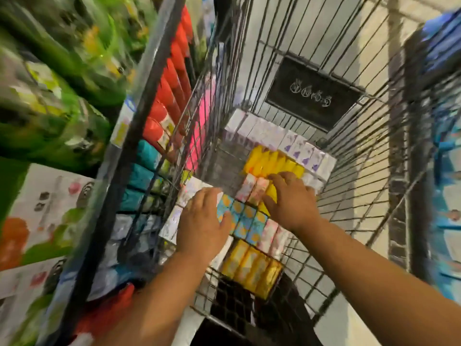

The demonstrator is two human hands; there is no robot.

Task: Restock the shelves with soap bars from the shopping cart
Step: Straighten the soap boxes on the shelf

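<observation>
Soap bars lie in rows on the floor of the wire shopping cart: white-purple boxes at the far end, yellow bars, pink-white boxes, blue-orange boxes and gold-wrapped bars nearest me. Both arms reach down into the cart. My left hand lies spread over the left end of the blue-orange row, thumb on a blue box. My right hand rests on the yellow bars beside the pink-white boxes, fingers laid across them. Neither hand has lifted a bar.
Shelves on the left hold red, teal and pink packs, with green bottles above. A dark sign plate hangs on the cart's far wall. Blue goods line the right side. The view is motion-blurred.
</observation>
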